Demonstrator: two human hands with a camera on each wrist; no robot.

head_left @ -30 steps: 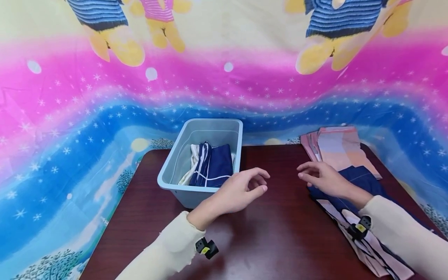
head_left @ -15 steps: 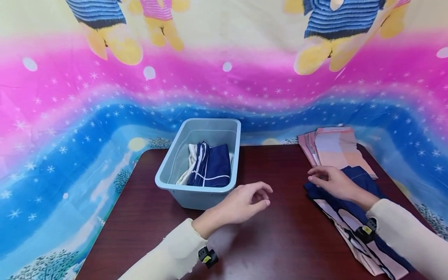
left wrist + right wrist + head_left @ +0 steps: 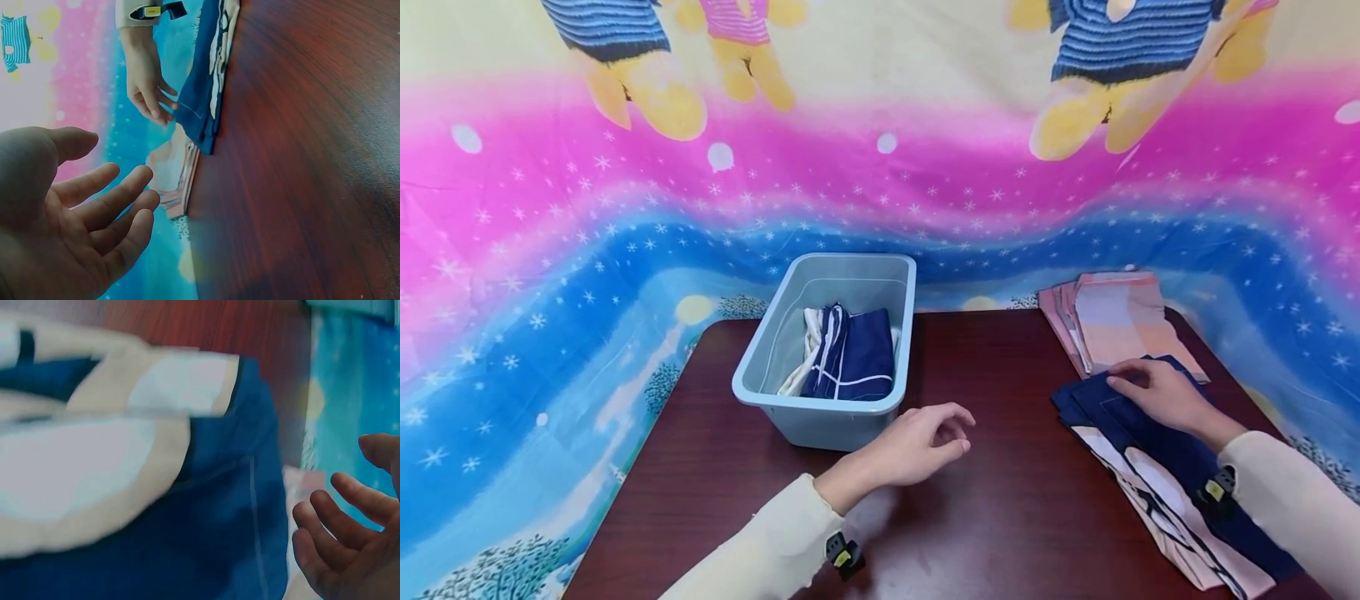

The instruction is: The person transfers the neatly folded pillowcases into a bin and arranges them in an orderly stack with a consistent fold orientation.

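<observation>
I'm reaching for the next cloth. My right hand (image 3: 1157, 392), fingers relaxed, rests on the navy cloth (image 3: 1150, 433) at three o'clock on the table (image 3: 1000, 500). My left hand (image 3: 917, 446) hovers loose, holding nothing, near the bin (image 3: 831, 417). Next I must pinch its edge.

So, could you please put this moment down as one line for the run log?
left hand: open, over table | right hand: fingers resting on navy cloth | bin: holds folded cloth
</observation>
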